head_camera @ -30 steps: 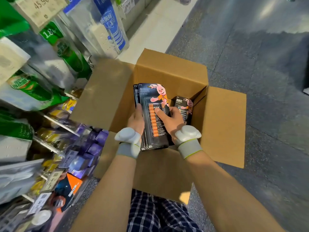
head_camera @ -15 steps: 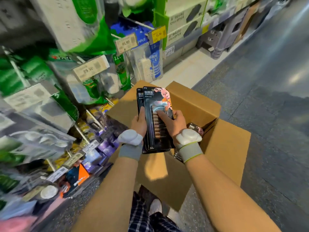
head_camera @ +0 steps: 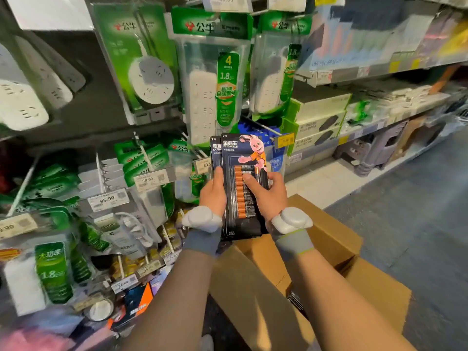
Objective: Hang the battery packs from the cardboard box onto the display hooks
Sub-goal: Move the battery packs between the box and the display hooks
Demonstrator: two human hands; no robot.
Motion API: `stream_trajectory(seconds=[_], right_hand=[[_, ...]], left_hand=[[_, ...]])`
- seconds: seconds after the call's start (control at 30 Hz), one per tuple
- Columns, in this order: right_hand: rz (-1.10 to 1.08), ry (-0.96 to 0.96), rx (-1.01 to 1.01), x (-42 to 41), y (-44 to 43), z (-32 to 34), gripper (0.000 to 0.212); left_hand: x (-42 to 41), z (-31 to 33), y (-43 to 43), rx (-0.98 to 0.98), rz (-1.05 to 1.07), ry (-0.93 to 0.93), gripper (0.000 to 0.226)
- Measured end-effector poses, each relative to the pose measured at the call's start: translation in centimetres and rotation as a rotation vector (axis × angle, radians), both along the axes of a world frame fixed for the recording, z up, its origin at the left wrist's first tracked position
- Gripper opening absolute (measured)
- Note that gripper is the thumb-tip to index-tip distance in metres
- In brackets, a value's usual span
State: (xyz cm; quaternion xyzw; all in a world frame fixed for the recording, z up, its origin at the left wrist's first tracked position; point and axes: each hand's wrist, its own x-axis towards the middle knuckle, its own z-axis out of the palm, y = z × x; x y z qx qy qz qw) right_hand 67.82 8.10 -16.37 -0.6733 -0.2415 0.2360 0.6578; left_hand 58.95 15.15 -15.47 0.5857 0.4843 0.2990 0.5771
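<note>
Battery packs (head_camera: 243, 188), stacked upright above the cardboard box (head_camera: 329, 239), sit clamped between the left hand (head_camera: 213, 196) and right hand (head_camera: 268, 196), faces outward, seemingly ready for the display hooks (head_camera: 144, 153).

Display wall ahead and left is crowded. Hanging power strips (head_camera: 215, 79) fill the upper rows, edges overlapping, right above the packs (head_camera: 240, 183). Green packets (head_camera: 144, 160) and price tags (head_camera: 148, 179) sit on hooks (head_camera: 141, 148) left of the left hand (head_camera: 212, 193), close by. Lower hooks packed with small goods (head_camera: 131, 269). Box (head_camera: 329, 239) stands open below and right of the right hand (head_camera: 268, 196), flaps (head_camera: 379, 292) spread outward. Floor (head_camera: 417, 224) to the right is bare; open air above it. Shelves (head_camera: 354, 115) at upper right are stocked.
</note>
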Motion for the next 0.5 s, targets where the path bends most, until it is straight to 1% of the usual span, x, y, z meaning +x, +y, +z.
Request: stream_trajectory(seconds=[0.1,0.2,0.27,0.37,0.43,0.5], right_hand=[[0.046,-0.034,0.080,-1.1,1.1,3.3,0.031],[0.082,-0.075,0.169,-2.3,2.1,6.6,0.031],[0.107,-0.099,0.198,-2.5,2.8,7.8,0.034],[0.141,-0.116,0.241,-3.8,3.9,10.4,0.040],[0.159,-0.112,0.270,-4.5,4.9,11.5,0.042],[0.175,-0.102,0.308,-5.4,5.7,12.9,0.038]], left_hand=[[-1.3,3.2,0.3,0.099,0.038,-0.095,0.047],[-2.5,6.3,1.0,0.095,0.086,-0.220,0.035],[-2.8,7.4,1.7,0.101,0.087,-0.242,0.041],[-4.4,9.8,2.4,0.167,0.137,-0.255,0.057],[-5.2,11.2,3.0,0.173,0.149,-0.269,0.057],[-6.2,12.9,3.6,0.213,0.165,-0.271,0.058]])
